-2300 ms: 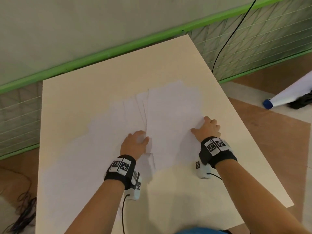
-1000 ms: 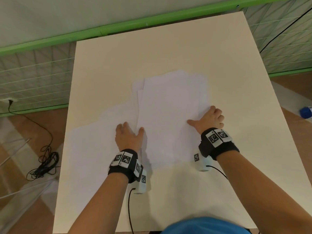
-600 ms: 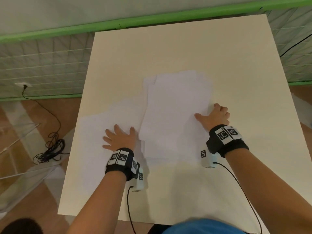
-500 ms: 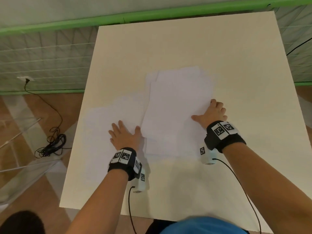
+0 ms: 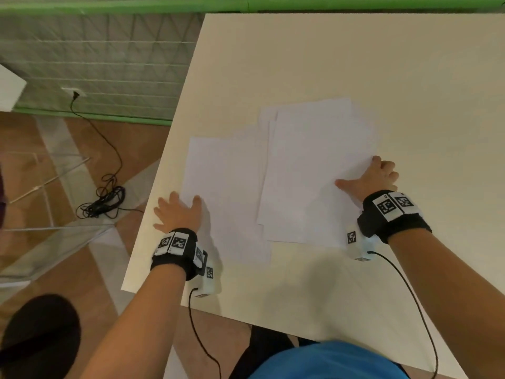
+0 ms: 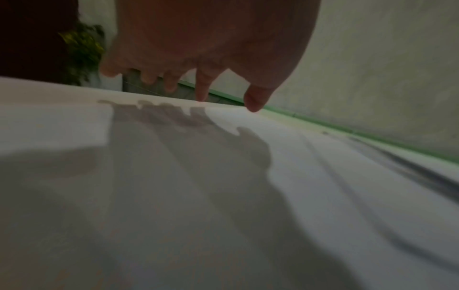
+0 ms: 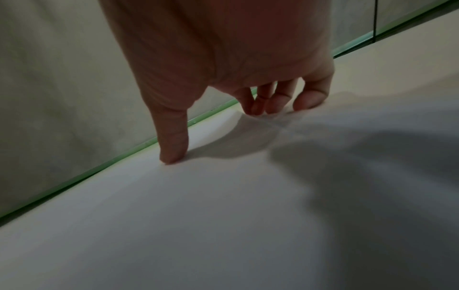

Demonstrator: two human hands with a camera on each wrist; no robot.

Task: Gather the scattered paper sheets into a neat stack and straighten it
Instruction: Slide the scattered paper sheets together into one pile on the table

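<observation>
Both hands [image 5: 273, 198] flat, pressing paper sheets [image 5: 314, 170]

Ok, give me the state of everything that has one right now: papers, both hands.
Right-hand paper pile: partly gathered, edges uneven, flat on the table.
Left-hand sheet: apart from the pile's outline, tucked under its left edge.
Left hand: fingers spread, flat at that sheet's left edge.
Right hand: fingertips pressing the pile's right edge.

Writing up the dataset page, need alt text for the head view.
Two bare hands press on overlapping white paper sheets on a beige table: the left hand flat at the sheets' left edge, the right hand on the right edge. Both wrists wear black bands.
</observation>
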